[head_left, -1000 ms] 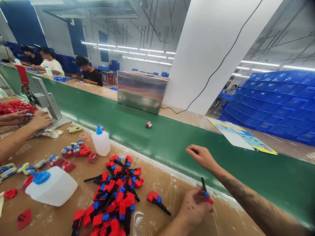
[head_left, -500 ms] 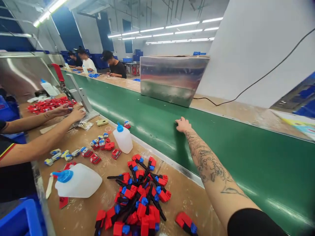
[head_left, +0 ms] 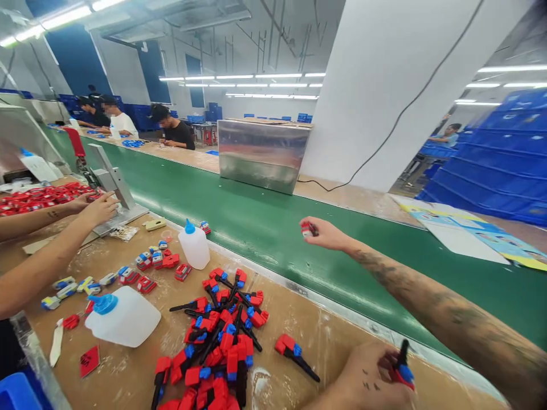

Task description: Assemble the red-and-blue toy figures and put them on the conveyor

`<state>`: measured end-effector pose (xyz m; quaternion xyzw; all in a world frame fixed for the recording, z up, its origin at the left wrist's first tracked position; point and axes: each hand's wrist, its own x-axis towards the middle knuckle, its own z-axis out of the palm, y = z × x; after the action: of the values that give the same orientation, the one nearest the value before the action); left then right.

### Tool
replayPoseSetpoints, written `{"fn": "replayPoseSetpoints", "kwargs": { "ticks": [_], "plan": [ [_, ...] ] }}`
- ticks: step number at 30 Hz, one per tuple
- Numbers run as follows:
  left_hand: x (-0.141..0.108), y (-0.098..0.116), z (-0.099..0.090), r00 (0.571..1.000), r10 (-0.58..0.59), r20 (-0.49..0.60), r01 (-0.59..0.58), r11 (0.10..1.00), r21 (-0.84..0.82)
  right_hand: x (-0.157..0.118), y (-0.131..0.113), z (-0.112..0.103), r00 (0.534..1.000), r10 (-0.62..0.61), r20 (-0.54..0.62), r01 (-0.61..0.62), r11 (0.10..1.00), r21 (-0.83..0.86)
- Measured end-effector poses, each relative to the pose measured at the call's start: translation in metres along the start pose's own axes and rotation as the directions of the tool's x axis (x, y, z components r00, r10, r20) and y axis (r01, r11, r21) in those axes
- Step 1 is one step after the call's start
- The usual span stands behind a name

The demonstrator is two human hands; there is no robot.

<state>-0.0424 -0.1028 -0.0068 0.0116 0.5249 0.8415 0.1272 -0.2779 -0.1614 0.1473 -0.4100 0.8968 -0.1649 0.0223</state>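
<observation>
My right hand (head_left: 327,233) reaches over the green conveyor belt, fingers pinched round a small red-and-white toy car piece (head_left: 306,229), partly covered by them. At the lower right, my left hand (head_left: 371,373) is closed on a red, blue and black toy part (head_left: 405,373) whose black stick points up. A similar loose part (head_left: 297,354) lies on the table left of that hand. Farther left is a pile of the same parts (head_left: 226,330), red blocks with blue ends and black sticks.
White bottles with blue caps stand (head_left: 194,245) and lie (head_left: 123,319) on the table. Several small toy cars (head_left: 145,283) sit beyond the pile. A co-worker's hands (head_left: 100,210) work at a lever press (head_left: 113,182). A metal box (head_left: 262,156) stands across the belt.
The view has swung right. My right hand, fingers loosely spread low over the belt before, now pinches the red-and-white piece. My left hand has come into view holding a toy part.
</observation>
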Motion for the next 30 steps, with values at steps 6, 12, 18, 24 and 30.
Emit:
{"fn": "replayPoseSetpoints", "kwargs": {
  "ticks": [6,12,18,24,30],
  "plan": [
    [0.000,0.014,-0.004,0.985,0.159,0.063,-0.165,0.981,0.106,-0.234,0.011,-0.008,0.974,0.208,-0.095,-0.043,0.573,0.818],
    [0.003,0.013,-0.012,0.984,0.138,0.114,-0.151,0.981,0.123,-0.397,0.019,0.052,0.689,0.716,-0.115,0.125,0.039,0.991],
    [-0.011,0.018,-0.006,0.972,0.188,0.143,-0.221,0.939,0.265,-0.436,0.032,0.086,0.648,0.751,-0.127,0.359,-0.155,0.920],
    [-0.090,0.050,0.033,0.751,0.096,0.653,-0.559,0.619,0.552,-0.441,0.041,0.086,0.762,0.630,-0.151,0.393,-0.264,0.881],
    [-0.146,0.076,0.081,0.318,-0.378,0.869,-0.927,0.067,0.368,-0.439,0.046,0.085,0.770,0.617,-0.162,0.401,-0.272,0.875]
  ]
}}
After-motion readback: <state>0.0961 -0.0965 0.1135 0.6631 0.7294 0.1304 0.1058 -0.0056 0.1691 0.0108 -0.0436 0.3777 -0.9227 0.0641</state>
